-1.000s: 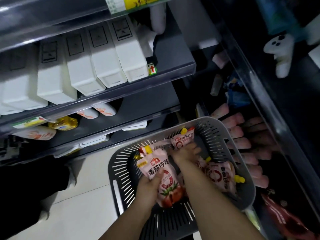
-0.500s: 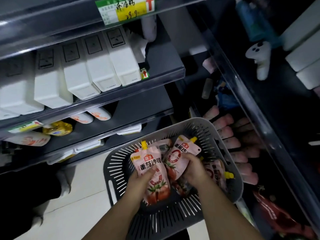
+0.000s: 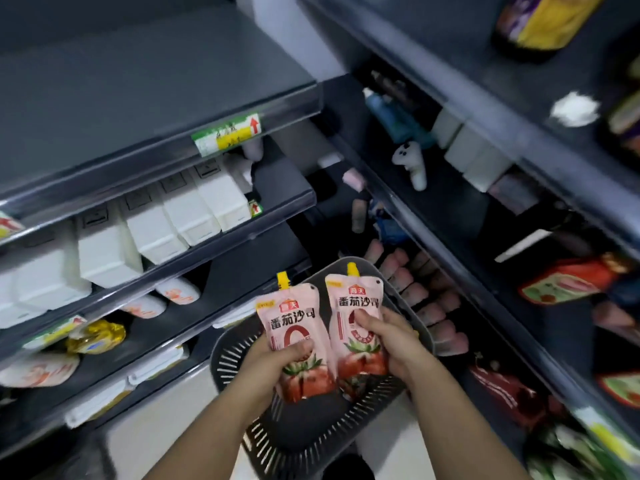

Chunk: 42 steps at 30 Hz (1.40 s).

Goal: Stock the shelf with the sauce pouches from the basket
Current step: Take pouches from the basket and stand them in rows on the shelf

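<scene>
Dark grey metal shelves (image 3: pixel 138 109) line both sides of a dim shop aisle, above a pale floor (image 3: pixel 166 438). The left hand (image 3: pixel 273 362) grips a pink sauce pouch with a yellow spout (image 3: pixel 294 323). The right hand (image 3: pixel 394 344) grips a second pink pouch (image 3: pixel 356 306) just beside it. Both pouches are held upright above the grey slotted plastic basket (image 3: pixel 304 441). White cartons (image 3: pixel 187 216) fill a left shelf, below a green-and-yellow price label (image 3: pixel 227 135).

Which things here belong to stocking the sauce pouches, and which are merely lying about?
Job: left hand gripping left pouch, right hand gripping right pouch, grey basket, shelf.
Lying about: white cartons, plush toy, gold packet.
</scene>
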Each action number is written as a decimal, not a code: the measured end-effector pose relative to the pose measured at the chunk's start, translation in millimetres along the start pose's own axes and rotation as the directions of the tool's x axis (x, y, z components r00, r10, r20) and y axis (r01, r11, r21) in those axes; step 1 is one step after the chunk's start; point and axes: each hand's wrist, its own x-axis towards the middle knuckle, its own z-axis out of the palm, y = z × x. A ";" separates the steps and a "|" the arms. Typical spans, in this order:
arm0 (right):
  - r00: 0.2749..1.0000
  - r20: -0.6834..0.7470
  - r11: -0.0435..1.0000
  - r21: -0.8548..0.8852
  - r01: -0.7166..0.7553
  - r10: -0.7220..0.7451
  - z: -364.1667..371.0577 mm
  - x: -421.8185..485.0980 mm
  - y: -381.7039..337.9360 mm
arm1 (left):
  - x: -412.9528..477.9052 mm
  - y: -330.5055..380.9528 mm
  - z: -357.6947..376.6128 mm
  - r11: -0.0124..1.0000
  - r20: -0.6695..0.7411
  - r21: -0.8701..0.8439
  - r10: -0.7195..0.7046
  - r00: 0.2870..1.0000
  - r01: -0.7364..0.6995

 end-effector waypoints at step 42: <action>0.166 -0.696 0.495 -0.302 0.815 -0.699 -516.3 -647.7 6.8 | -337.0 -145.9 698.7 0.758 0.965 0.148 0.030 0.260 -0.636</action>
